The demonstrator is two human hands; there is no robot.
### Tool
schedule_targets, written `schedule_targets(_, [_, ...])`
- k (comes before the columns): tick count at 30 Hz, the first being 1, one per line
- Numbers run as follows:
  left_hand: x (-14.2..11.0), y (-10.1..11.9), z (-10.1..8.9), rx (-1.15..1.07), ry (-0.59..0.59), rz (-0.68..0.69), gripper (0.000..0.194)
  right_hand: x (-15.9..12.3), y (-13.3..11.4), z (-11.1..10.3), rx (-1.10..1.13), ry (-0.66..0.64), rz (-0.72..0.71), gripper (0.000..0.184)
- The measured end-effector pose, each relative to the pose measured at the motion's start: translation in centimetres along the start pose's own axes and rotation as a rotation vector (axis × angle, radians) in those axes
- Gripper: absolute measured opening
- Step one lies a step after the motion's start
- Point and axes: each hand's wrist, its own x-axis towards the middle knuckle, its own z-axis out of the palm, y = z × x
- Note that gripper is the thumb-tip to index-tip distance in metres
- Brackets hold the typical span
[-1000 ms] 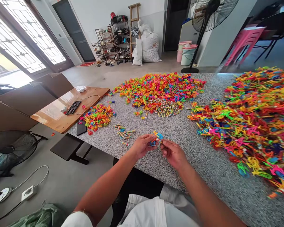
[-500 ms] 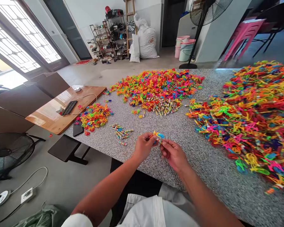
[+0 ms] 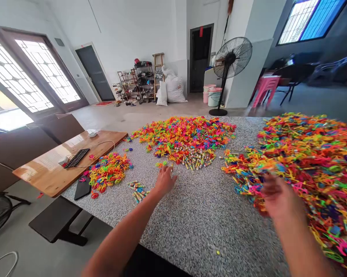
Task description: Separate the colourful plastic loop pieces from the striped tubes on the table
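Blurred, the right hand point(image 3: 280, 198) hovers at the large mixed pile point(image 3: 314, 148), fingers partly curled, its hold impossible to tell. Well apart, the left hand point(image 3: 164, 180) hangs palm down, fingers loosely bent, any grip hidden. Just past it lie small loops point(image 3: 161, 164); beyond, rightward, printed sticks point(image 3: 198, 158) fan mostly lengthwise away, the left being nearer of the 2 hands.

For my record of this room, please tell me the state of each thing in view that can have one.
left hand: outstretched, grip unclear
right hand: blurred, grip unclear
left pile: heaped, loose
middle pile: heaped, loose
right pile: heaped, loose
grey door: closed
standing fan: upright, spinning unclear
pink stools: stacked
big sack: bulging, upright
ladder: upright
keyboard: lying flat
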Motion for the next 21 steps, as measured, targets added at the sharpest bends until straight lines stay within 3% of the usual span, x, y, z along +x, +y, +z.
schedule_targets(3, [3.9, -2.3, -0.8, 0.158, -0.031, -0.015, 0.064, 1.8, -1.1, 1.6, 0.015, -0.053, -0.043, 0.011])
schedule_targets(6, [5.4, -4.1, -1.0, 0.231, -0.157, -0.025, 0.056, -0.8, 2.5, 4.7, -0.309, -0.332, 0.056, 0.027])
schedule_targets(9, [4.9, -5.4, -0.9, 0.235, -0.256, 0.066, 0.043, -3.8, 7.8, 8.3, -0.699, -0.591, 0.049, 0.021])
schedule_targets(14, [2.4, -6.9, -1.9, 0.104, -0.298, 0.202, 0.041, -5.4, 13.3, 16.4, -1.242, -0.859, -0.421, 0.026])
schedule_targets(18, [1.7, -8.4, -3.8, -0.119, -0.328, 0.189, 0.043, -6.8, 15.6, 22.3, -1.337, -0.976, -0.475, 0.025])
schedule_targets(21, [2.0, -9.3, -4.9, -0.214, -0.264, 0.060, 0.049, -8.4, 16.9, 24.1, -1.396, -1.009, -0.488, 0.025])
